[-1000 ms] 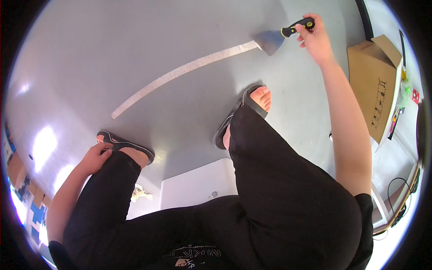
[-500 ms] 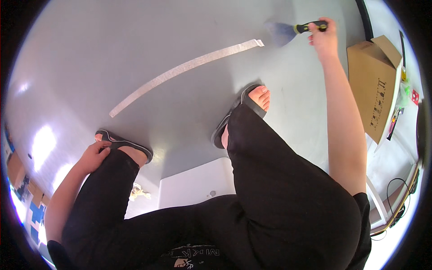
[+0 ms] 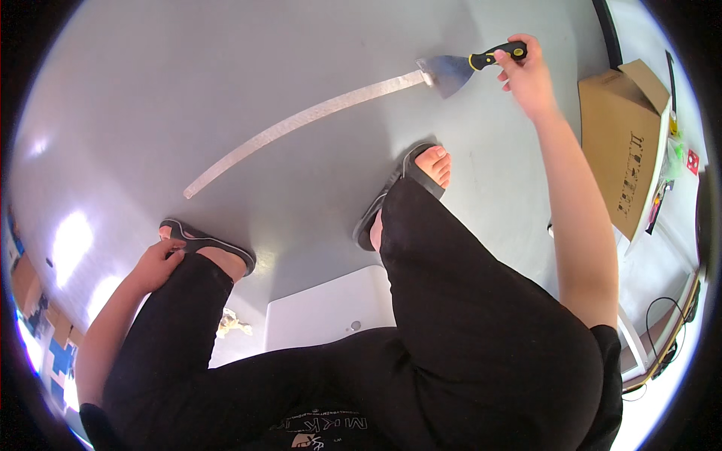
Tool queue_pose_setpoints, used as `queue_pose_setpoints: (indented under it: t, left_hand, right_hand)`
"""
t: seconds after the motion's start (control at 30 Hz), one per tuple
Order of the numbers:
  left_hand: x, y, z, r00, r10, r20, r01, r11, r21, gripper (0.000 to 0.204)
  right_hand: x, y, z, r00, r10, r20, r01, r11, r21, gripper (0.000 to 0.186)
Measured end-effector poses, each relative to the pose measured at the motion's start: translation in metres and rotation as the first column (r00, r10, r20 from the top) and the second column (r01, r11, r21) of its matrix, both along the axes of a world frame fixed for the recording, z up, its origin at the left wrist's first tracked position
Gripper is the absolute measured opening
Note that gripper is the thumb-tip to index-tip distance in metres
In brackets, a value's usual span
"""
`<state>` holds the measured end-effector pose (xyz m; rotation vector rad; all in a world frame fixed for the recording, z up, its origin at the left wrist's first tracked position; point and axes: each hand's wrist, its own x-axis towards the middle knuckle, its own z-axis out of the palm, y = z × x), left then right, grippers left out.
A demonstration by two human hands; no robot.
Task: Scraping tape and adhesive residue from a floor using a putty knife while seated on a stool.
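A putty knife (image 3: 453,74) with a wide metal blade and a black and yellow handle is gripped by my right hand (image 3: 531,79), its fingers closed around the handle. The blade lies at the right end of a long pale strip of tape (image 3: 301,120) on the grey floor. That end looks bunched up against the blade's edge. The strip's other end reaches down to the left, above my left foot. Holding nothing, my left hand (image 3: 159,264) rests on my left knee, thumb apart from the fingers.
My sandalled feet (image 3: 432,165) stand below the strip. Beneath me is a white stool-like object (image 3: 327,304). At the right are an open cardboard box (image 3: 623,143), a white table edge with small items, and a dark cable (image 3: 650,319). More boxes show at the far left.
My right hand has brought the putty knife left and slightly down, so the blade now meets the strip's right end, which has bunched up. My left hand stays put.
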<state>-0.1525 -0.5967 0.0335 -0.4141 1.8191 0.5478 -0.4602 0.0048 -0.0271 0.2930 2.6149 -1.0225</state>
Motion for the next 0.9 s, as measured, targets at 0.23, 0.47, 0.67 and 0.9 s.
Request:
queue_pose_setpoints:
  t: [0.23, 0.47, 0.67, 0.9]
  left_hand:
    - [-0.002, 0.001, -0.002, 1.0, 0.02, -0.02, -0.02, 1.0, 0.022, 0.037]
    - [-0.005, 0.007, 0.003, 1.0, 0.002, -0.013, -0.002, 1.0, 0.025, 0.037]
    - [-0.001, -0.001, -0.002, 0.999, -0.041, -0.024, 0.041, 0.999, 0.018, 0.038]
    - [-0.008, 0.006, -0.001, 0.999, 0.039, -0.018, -0.039, 0.998, 0.04, 0.038]
  right_hand:
    - [0.009, -0.007, -0.008, 0.989, -0.148, 0.023, 0.148, 0.989, -0.026, 0.042]
    - [-0.023, 0.027, 0.0, 0.972, -0.177, -0.151, 0.177, 0.984, -0.017, 0.044]
    - [-0.001, -0.004, -0.007, 1.0, 0.02, -0.012, -0.02, 1.0, 0.005, 0.045]
    - [-0.008, 0.012, -0.016, 0.997, -0.038, 0.065, 0.039, 0.999, -0.025, 0.042]
